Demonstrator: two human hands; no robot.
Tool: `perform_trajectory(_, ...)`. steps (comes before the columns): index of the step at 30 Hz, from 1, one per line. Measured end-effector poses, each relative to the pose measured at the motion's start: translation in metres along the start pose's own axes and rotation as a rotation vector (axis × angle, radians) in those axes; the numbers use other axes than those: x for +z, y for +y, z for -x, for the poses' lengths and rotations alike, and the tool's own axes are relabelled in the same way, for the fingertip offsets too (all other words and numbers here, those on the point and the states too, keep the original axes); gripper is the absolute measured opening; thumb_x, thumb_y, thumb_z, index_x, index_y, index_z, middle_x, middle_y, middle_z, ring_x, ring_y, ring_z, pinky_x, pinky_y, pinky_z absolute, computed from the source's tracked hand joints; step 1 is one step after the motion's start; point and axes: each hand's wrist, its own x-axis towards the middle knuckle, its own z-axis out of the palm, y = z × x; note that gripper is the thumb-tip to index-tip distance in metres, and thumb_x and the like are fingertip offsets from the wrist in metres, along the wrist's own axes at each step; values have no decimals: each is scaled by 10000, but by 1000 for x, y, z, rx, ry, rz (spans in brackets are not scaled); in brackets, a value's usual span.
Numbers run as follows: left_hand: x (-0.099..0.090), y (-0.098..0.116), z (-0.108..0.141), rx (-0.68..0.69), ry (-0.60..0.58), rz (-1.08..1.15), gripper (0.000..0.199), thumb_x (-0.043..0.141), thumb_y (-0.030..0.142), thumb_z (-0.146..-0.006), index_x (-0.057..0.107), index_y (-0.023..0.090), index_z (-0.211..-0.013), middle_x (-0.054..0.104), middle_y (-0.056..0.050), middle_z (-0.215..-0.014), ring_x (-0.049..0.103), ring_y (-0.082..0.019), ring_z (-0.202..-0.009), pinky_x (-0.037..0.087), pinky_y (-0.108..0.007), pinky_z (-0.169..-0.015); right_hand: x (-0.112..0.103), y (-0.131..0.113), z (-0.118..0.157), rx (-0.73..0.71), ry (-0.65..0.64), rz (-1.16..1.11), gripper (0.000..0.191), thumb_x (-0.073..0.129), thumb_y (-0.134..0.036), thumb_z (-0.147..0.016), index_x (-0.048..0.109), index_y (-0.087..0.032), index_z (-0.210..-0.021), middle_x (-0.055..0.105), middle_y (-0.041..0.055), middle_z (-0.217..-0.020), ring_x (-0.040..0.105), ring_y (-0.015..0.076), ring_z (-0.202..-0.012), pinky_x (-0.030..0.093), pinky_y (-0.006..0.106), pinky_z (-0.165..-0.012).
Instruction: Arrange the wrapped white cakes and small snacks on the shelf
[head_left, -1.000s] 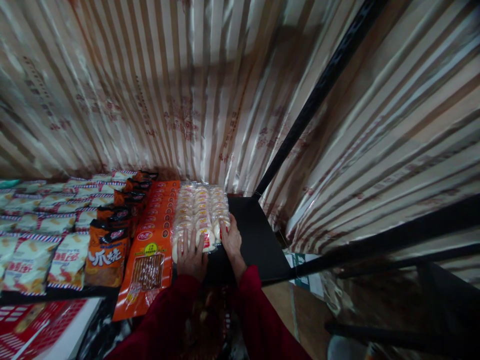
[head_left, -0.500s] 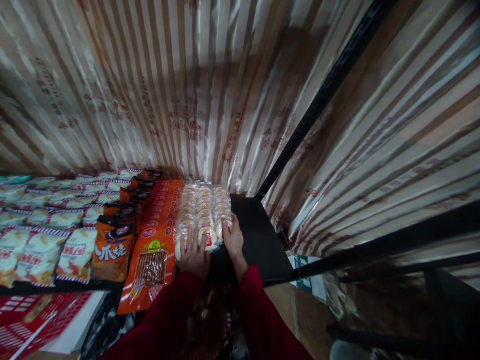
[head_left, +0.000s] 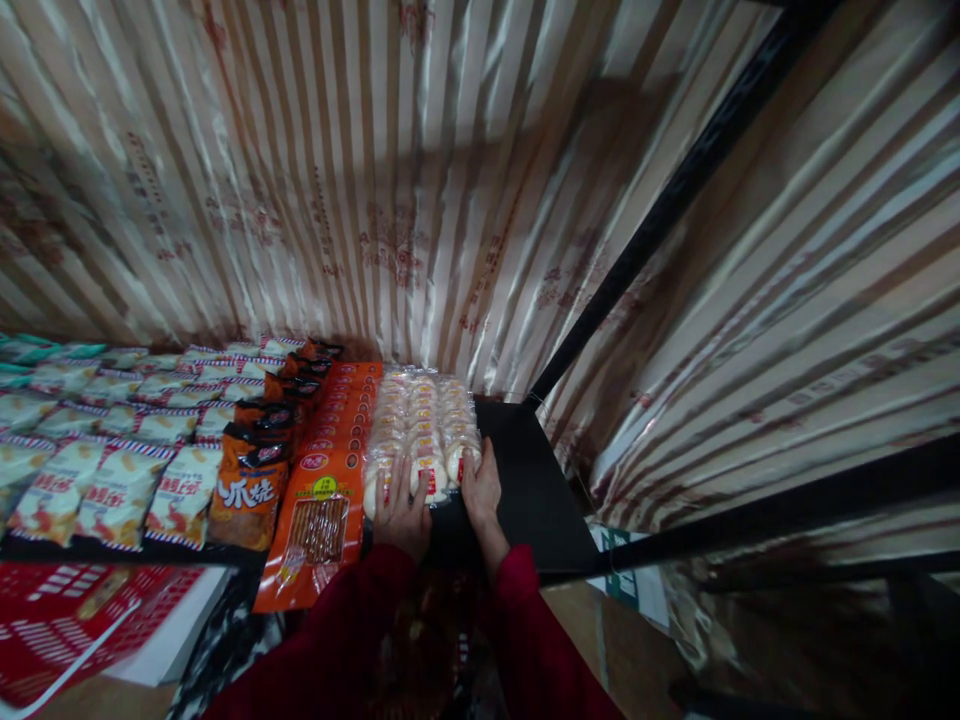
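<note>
Three rows of small round white packets in clear wrappers lie on the black shelf. My left hand rests with outstretched fingers against the front ends of the left and middle rows. Along the right row's front corner lies my right hand, its fingers extended and touching the wrappers. Neither hand is wrapped round a packet. Left of the white packets is a stack of long orange snack packs, overhanging the shelf's front edge.
Orange-brown bags and several rows of pale snack bags stand further left. A red basket sits below. Black posts frame the right end, and a pleated striped curtain hangs behind.
The view has shifted slightly, so the shelf goods appear further right. Both hands stay against the fronts of the white packets, with the right hand a little flatter along the right row's side.
</note>
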Motion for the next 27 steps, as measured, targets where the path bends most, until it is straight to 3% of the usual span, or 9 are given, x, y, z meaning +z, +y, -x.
perform_trajectory(6,-2,-1,0,67,24,-10,482,495,195,-782,529,200,-1263,360,-115,-1438,254,-296,-1356,162,-537,-1103,1,-2,3,-12,11,20,710,258,-524,-880,352,-6,-1357,452,231,-1346,444,290,-1238,354,416,-1013)
perform_trajectory(11,-3,0,-1,77,33,-18,472,474,191,-787,534,177,-1256,370,-142,-1425,268,-298,-1349,179,-539,-1094,-1,4,8,-82,65,28,690,281,-516,-885,336,-22,-1364,426,220,-1369,404,281,-1267,328,426,-1036)
perform_trajectory(18,0,0,0,73,10,-22,491,455,190,-790,516,179,-1276,345,-141,-1438,264,-286,-1352,154,-536,-1103,3,9,11,-110,47,78,667,256,-509,-903,335,-45,-1377,428,203,-1373,396,276,-1271,328,438,-1040)
perform_trajectory(23,3,0,2,55,32,-11,494,437,178,-800,502,179,-1290,328,-137,-1445,231,-268,-1365,146,-524,-1110,1,7,15,-156,131,95,695,252,-526,-905,342,-12,-1365,390,237,-1388,315,296,-1320,309,482,-1048)
perform_trajectory(27,4,-2,2,71,25,-5,498,440,185,-803,490,146,-1298,324,-143,-1445,215,-260,-1370,133,-506,-1122,-8,4,31,-228,208,103,589,273,-453,-928,382,-60,-1353,379,213,-1405,276,285,-1341,292,508,-1052)
